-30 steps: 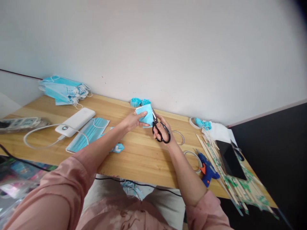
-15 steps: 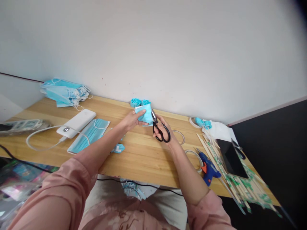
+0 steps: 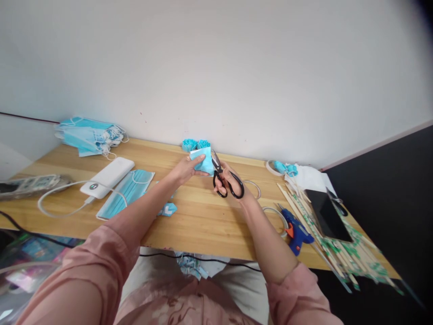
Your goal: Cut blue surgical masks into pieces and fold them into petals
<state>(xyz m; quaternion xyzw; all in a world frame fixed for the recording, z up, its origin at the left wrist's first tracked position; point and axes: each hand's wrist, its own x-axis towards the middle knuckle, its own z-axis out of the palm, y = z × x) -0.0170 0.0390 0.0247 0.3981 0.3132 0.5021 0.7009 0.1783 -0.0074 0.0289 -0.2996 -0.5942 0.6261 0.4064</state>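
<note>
My left hand [image 3: 188, 169] pinches a folded piece of blue mask fabric [image 3: 204, 161], thumb on top. In my right hand [image 3: 226, 176] is a pair of black-handled scissors [image 3: 233, 185], its handles spread and its blades up at the fabric's right edge. Whether the blades touch the fabric I cannot tell. Just behind the fabric, two blue fabric rosettes [image 3: 196, 144] stand against the wall. Small blue scraps [image 3: 168, 209] lie on the table near my left forearm.
A pile of face masks [image 3: 89, 135], a white power bank [image 3: 108, 177] with a cable and a flat mask [image 3: 135, 185] lie left. At right are tape rolls [image 3: 277, 221], a blue glue gun [image 3: 297, 232], a phone [image 3: 328, 214] and wooden sticks [image 3: 352, 266].
The scissors' handles have spread wider apart in my right hand. My left hand keeps its hold on the fabric. The camera's view has shifted slightly.
</note>
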